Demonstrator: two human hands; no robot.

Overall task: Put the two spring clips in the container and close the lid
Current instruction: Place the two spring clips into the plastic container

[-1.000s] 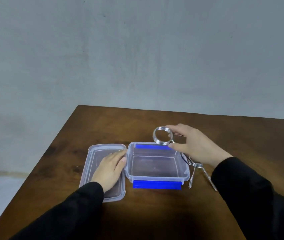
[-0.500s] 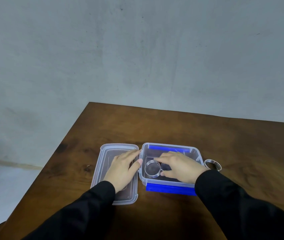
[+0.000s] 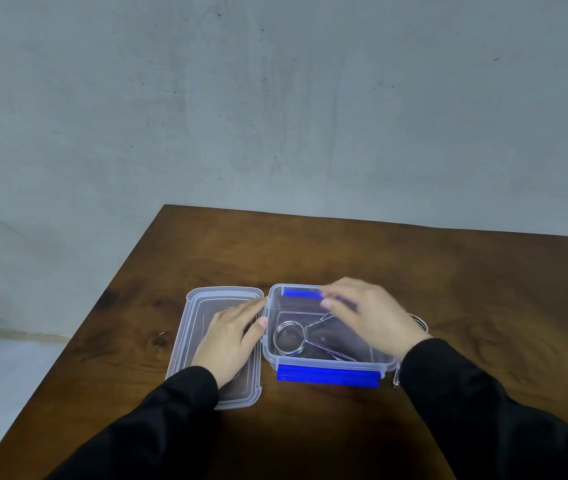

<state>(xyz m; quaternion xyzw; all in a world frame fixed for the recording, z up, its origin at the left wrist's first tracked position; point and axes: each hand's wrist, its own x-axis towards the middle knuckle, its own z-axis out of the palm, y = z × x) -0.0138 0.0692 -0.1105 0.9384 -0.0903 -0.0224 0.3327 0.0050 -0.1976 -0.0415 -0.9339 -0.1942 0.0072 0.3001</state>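
Lid (image 3: pixel 199 327) lies flat near the table's (image 3: pixel 483 278) left edge, my left hand (image 3: pixel 232 341) spread loose on it, gripping nothing. Just beside it, container (image 3: pixel 331 362), first clip (image 3: pixel 305 337) already on its floor. My right hand (image 3: pixel 369 315) hovers over the box, fingers slack, empty. Second clip (image 3: pixel 420 323) sits on the table against the container's right side, mostly hidden by my wrist. Judging: light, stiff wire, slippery. I'd pinch the coil ring, not the springy legs.

Grey wall (image 3: pixel 275 98), brown wooden table (image 3: pixel 449 271)
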